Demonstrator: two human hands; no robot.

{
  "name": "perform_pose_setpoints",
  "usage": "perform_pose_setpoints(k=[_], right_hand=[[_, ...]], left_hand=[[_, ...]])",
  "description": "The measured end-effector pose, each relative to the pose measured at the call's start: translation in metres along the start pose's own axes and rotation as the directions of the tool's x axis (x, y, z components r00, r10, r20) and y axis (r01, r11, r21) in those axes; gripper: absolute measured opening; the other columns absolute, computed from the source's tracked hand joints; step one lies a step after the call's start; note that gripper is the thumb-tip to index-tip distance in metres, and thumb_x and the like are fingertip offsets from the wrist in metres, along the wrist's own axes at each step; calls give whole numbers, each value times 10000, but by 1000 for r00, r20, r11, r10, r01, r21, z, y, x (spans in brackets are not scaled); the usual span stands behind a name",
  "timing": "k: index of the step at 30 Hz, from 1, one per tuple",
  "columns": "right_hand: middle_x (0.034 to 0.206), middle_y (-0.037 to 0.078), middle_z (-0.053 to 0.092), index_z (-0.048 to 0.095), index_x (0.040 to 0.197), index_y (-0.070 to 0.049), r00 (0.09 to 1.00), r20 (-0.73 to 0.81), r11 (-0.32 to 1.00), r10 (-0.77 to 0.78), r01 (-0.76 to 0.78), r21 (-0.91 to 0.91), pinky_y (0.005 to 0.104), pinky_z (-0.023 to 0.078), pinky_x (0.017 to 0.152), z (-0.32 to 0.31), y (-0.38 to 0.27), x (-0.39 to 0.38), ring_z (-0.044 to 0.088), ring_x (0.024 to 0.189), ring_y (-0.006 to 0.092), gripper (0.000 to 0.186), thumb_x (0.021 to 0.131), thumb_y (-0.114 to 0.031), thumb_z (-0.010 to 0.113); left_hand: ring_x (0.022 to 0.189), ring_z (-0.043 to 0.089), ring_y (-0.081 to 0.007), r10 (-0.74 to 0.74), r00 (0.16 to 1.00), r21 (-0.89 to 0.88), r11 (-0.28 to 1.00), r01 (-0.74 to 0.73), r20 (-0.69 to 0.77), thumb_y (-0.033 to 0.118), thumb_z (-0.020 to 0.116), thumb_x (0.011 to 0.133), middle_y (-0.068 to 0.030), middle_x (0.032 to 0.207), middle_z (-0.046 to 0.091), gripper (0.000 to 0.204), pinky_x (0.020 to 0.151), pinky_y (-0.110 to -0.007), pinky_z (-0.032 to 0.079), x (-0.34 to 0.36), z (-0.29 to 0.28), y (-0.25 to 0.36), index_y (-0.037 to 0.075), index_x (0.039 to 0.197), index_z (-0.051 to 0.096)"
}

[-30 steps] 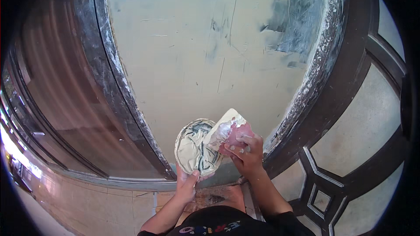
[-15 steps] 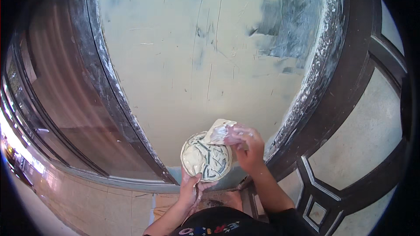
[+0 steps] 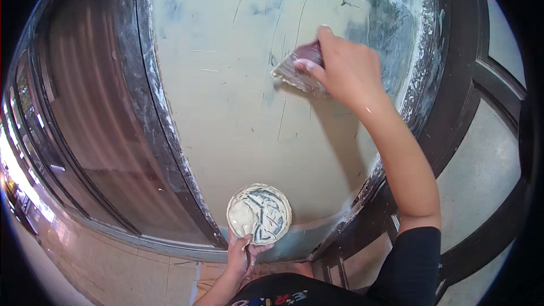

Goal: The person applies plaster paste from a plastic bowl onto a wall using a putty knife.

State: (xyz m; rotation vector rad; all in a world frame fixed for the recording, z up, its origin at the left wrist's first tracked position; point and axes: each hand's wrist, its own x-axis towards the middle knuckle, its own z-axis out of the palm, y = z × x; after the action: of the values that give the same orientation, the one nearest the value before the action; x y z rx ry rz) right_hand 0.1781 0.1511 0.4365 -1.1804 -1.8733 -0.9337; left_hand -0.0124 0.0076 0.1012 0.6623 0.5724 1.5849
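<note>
Shows scraper (image 3: 301,69) just left of the right hand (image 3: 352,73), with fingers (image 3: 327,37) wrapped round its back and broad edge slanting down rightward at the wall (image 3: 226,119), contact hard to tell. Below, well apart, shows bowl (image 3: 288,213) of pale paste (image 3: 242,219) in the left hand (image 3: 239,256), with firm hold at its near rim. Leaves broad wall surface leftward and downward, with whitened frame edge (image 3: 424,39) nearer on the right

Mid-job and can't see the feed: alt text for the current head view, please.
A right hand holds a flat, paste-smeared scraper up to a patchy cream-coated wall. Below, the left hand holds a round dish partly filled with cream paste. Dark frames flank the wall.
</note>
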Motion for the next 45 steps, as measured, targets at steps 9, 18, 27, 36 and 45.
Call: perform_pose_setpoints(k=[9,18,27,36,45], right_hand=[[801,107,707,569,1061,-95,995,-100,985,-15,-2,-173,430,530,623,-16,8,42,695,756,320,527,824,-559,646],[761,109,696,561,1020,-82,991,-129,976,28,-55,-211,433,531,636,-31,11,47,696,760,305,516,831,-554,648],[796,124,701,551,1056,-79,984,-76,946,163,-178,-272,446,532,649,-25,24,31,692,747,334,532,844,-561,630],[856,124,707,549,1098,-78,962,-94,929,257,-273,-250,444,532,712,-37,43,32,690,811,341,546,860,-565,614],[835,80,685,572,1031,-123,993,68,938,-97,114,-328,450,485,746,9,-31,22,692,786,291,448,811,-497,685]], left_hand=[[1109,615,-405,45,998,40,998,-43,-36,137,527,854,-219,1419,414,734,746,-466,636,-6,-20,16,139,1492,164],[1192,555,-420,9,1000,-23,1000,-9,28,38,428,885,-212,1450,368,693,794,-509,617,-8,-40,30,170,1495,125],[1219,532,-422,-55,996,-23,998,57,73,46,442,877,-207,1459,365,701,803,-545,602,-9,-69,35,179,1495,139],[1095,618,-408,-73,996,-21,997,74,41,127,507,854,-216,1380,452,658,701,-484,638,-13,-75,44,120,1451,232],[1061,635,-402,-96,995,-29,995,98,39,116,500,849,-210,1352,477,669,681,-469,641,-16,-99,43,129,1452,210]])
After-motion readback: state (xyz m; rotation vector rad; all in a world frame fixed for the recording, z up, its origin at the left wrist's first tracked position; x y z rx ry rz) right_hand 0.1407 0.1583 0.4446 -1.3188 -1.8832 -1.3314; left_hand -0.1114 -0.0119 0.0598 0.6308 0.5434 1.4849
